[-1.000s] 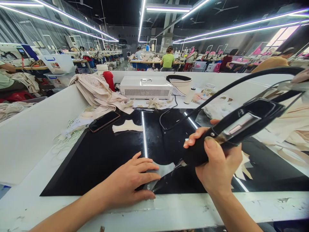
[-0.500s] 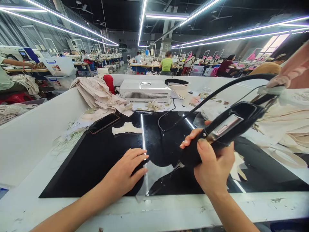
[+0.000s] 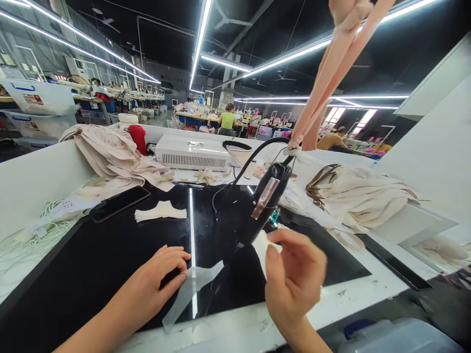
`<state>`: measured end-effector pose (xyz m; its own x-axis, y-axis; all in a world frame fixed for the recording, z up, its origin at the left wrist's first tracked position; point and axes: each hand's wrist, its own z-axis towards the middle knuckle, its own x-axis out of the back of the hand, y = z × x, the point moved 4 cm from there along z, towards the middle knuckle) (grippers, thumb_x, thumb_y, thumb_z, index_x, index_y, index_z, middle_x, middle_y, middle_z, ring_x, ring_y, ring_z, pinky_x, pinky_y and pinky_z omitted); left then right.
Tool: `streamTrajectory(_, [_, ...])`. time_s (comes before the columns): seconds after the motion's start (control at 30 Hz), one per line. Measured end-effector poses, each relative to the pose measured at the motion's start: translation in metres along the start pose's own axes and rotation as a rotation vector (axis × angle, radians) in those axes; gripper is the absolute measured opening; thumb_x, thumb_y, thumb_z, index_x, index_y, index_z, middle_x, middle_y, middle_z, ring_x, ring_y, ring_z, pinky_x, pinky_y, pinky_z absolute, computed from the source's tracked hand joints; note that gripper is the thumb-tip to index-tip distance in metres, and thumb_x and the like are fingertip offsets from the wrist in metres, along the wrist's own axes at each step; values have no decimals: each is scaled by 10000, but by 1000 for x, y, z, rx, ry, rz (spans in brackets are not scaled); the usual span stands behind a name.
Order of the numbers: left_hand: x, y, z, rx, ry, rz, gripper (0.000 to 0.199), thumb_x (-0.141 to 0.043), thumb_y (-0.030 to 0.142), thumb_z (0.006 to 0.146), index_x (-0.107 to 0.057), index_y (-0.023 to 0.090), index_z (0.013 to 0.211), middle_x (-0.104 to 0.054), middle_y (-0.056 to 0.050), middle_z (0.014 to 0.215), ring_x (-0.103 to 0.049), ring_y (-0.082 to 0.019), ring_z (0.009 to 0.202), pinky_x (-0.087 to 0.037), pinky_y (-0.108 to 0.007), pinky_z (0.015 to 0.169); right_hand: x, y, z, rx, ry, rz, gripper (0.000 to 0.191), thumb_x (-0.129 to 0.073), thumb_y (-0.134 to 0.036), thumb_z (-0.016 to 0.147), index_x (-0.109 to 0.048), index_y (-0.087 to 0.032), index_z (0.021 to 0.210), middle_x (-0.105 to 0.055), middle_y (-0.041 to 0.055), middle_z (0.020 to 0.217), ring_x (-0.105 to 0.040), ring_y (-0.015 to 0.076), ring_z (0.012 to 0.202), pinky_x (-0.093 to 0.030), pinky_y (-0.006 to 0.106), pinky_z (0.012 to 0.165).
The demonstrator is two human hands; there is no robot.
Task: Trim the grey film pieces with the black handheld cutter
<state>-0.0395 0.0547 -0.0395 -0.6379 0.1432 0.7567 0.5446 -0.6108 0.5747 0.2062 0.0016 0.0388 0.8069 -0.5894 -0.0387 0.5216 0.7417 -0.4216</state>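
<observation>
My left hand (image 3: 158, 277) lies palm down on the black glossy board (image 3: 121, 260), its fingers loosely stretched. Its thumb touches a curved translucent strip (image 3: 202, 279) near the front edge. With thumb and forefinger, my right hand (image 3: 296, 274) pinches a cream fabric piece (image 3: 260, 247), partly hidden behind the fingers. Just beyond it, a black corded hand tool (image 3: 270, 189) with a metal lever hangs from pink elastic straps (image 3: 316, 103), tip downward. Another cream fabric piece (image 3: 162, 212) rests flat on the board further back.
A phone (image 3: 119, 203) lies left on the board. Behind stands a white vented box (image 3: 193, 152). Beige fabric piles lie at left (image 3: 106, 152) and right (image 3: 364, 196). The tool's black cord (image 3: 241, 171) loops back. White side walls (image 3: 33, 181) border the table; people sit at machines beyond.
My right hand has let go of the corded tool, which now hangs from its straps, and has taken a cream fabric piece. The view has swung right. My left hand stays by the translucent strip.
</observation>
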Motion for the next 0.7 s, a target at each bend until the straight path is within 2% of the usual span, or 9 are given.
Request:
streamTrajectory(0.07, [2,4,0,35,-12,-56,214,-568,434,1014,-647,258,921,-749,-14,1176,-677,-258,1211,-365,-541,1234,-16,-10,-8,68,-357,-18,367,-596,-79,938,-610,-248,1264,-708,53,1074,-669,200,993,-559,350,883])
streamTrajectory(0.13, [5,8,1,85,-54,-134,230,-539,443,1026,-643,257,937,-746,-5,1139,-694,-230,1129,-410,-481,1206,-34,-16,-18,83,-656,-12,347,-547,-135,1001,-547,-227,1335,-720,87,1191,-674,210,1087,-555,365,941])
streamTrajectory(0.2, [8,11,2,147,-102,-215,269,-497,452,1038,-646,252,938,-738,0,1047,-695,-200,991,-530,-358,1043,-50,-17,-28,47,-833,22,286,-487,-210,1061,-518,-227,1345,-716,87,1219,-670,205,1107,-538,361,964])
streamTrajectory(0.27, [10,9,2,200,-120,-288,306,-481,474,1033,-642,240,919,-707,1,929,-662,-180,861,-550,-269,837,-62,-13,-35,-42,-953,51,205,-448,-268,1089,-558,-231,1258,-720,59,1133,-667,196,1034,-522,347,936])
streamTrajectory(0.37, [10,-1,1,250,-83,-403,344,-501,521,1005,-616,221,882,-623,7,824,-590,-167,771,-494,-242,708,-72,-5,-42,-228,-1042,74,152,-480,-292,1075,-595,-225,1148,-696,35,1039,-638,187,951,-495,331,901])
streamTrajectory(0.5, [9,-18,-1,312,-42,-571,379,-534,576,973,-585,211,883,-541,28,754,-491,-139,678,-414,-234,615,-77,3,-41,-448,-1048,95,78,-545,-281,1038,-598,-230,1065,-650,-4,947,-598,155,854,-472,271,790])
streamTrajectory(0.57, [8,-24,-2,346,-41,-638,396,-554,595,964,-584,206,898,-549,31,736,-486,-133,663,-407,-236,617,-80,6,-40,-486,-1041,99,72,-546,-252,1033,-603,-235,991,-624,-31,879,-578,131,798,-461,237,740])
streamTrajectory(0.7, [10,-27,2,418,-11,-756,432,-590,631,937,-571,199,931,-572,38,697,-548,-130,641,-439,-243,635,-90,15,-39,-501,-998,92,112,-593,-191,997,-648,-233,908,-648,-42,854,-587,117,789,-452,213,740])
